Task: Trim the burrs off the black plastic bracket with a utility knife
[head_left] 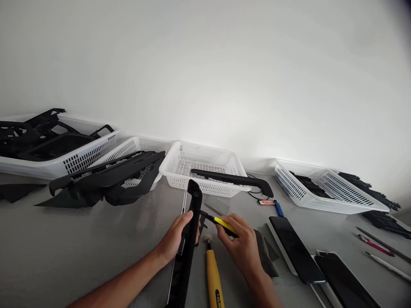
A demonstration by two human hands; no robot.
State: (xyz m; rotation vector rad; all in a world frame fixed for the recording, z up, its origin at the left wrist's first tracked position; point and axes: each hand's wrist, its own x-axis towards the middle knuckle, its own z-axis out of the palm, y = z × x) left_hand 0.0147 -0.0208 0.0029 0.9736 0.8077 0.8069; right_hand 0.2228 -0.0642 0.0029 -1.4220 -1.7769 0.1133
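Observation:
My left hand point(176, 236) is closed around a long black plastic trim piece point(189, 256), which stands tilted with its ribbed inner side showing. In my right hand point(242, 244) is a slim yellow-and-black utility knife point(221, 223). The knife's dark tip reaches the right edge of the trim piece, just above my left thumb; whether it touches cannot be made out. Between my hands on the table lies a yellow rotary tool point(213, 273) with a pale round polishing head. Behind the trim piece rests a small grey flat plate point(217, 205).
A white basket point(205, 187) ahead holds one black trim piece point(224, 176). More baskets with black parts stand left point(91, 152) and right point(340, 207). Two phones point(295, 248) point(345, 280), a blue lighter point(278, 208), a dark cloth point(266, 254) and several pens point(375, 246) lie on the right.

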